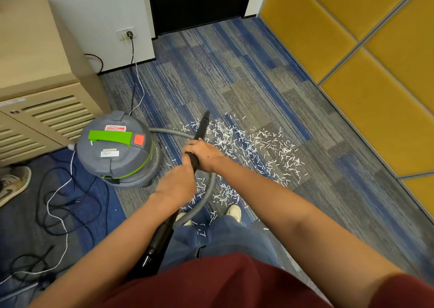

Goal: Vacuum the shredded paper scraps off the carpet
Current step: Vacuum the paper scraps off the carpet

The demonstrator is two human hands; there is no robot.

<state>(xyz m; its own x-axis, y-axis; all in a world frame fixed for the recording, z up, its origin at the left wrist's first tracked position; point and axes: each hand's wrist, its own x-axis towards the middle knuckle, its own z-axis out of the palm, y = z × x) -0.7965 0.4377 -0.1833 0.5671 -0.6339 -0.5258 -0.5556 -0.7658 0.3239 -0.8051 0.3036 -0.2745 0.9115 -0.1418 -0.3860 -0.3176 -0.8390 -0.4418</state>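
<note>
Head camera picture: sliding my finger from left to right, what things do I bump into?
A brown shoe, tangled cables, grey vacuum canister, black wand, paper scraps, yellow wall panels.

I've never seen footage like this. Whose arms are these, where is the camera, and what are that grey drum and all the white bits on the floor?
There is no robot here. These are a person's bare arms, filmed by one wide-angle camera worn on the head and looking down. The left hand and the right hand both grip a black vacuum wand, with the right hand further along it. A grey hose leads to the grey and green vacuum canister on the left, and a cord runs from behind it up to a wall socket. The white bits are shredded paper scraps, strewn over the blue and grey carpet ahead of the person's feet. Loose cables lie at lower left.
</note>
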